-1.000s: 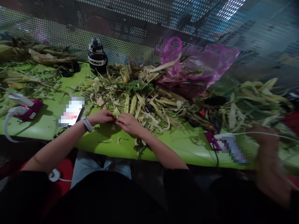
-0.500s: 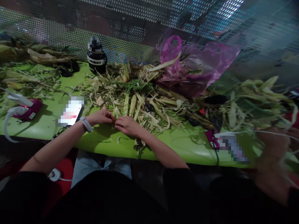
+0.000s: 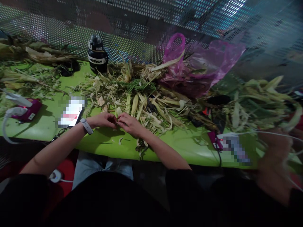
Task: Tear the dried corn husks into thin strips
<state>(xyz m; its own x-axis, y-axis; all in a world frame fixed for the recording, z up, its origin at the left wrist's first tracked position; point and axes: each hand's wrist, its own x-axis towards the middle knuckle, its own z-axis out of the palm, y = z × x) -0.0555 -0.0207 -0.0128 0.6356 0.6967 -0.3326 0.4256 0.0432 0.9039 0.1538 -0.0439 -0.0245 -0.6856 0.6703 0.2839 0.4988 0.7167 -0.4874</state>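
Working over the front of a green table [image 3: 170, 151], both hands close together, fingertips meeting or very nearly. Looks like a loose pinch on the left hand [image 3: 105, 119], thumb and fingers bent inward, and about the same on the right hand [image 3: 130, 125], reaching in from the other side. Definitely not clenched into fists, but can't tell about anything actually gripped in between, way too small and dim to make out. Wearing a white watch [image 3: 87, 126] on the left wrist. Just past the fingers, a big messy husk pile [image 3: 134, 105], spread across the middle of the table with pale strips and green bits all mixed up. Sitting in that mess, some black-handled scissors [image 3: 151, 107]. Closer in, below the hands, a little pale scrap [image 3: 120, 141]. Standing upright at the back, a black bottle [image 3: 97, 58], plus a translucent pink bag [image 3: 215, 71] over to the right, near a perforated panel [image 3: 137, 31]. Off to the left, a phone [image 3: 72, 110] with a lit, pixelated screen and a purple power box [image 3: 32, 110] with white plugs in it. Way over right, a co-worker's arm [image 3: 276, 154], super blurry, beside another pixelated phone [image 3: 238, 149].
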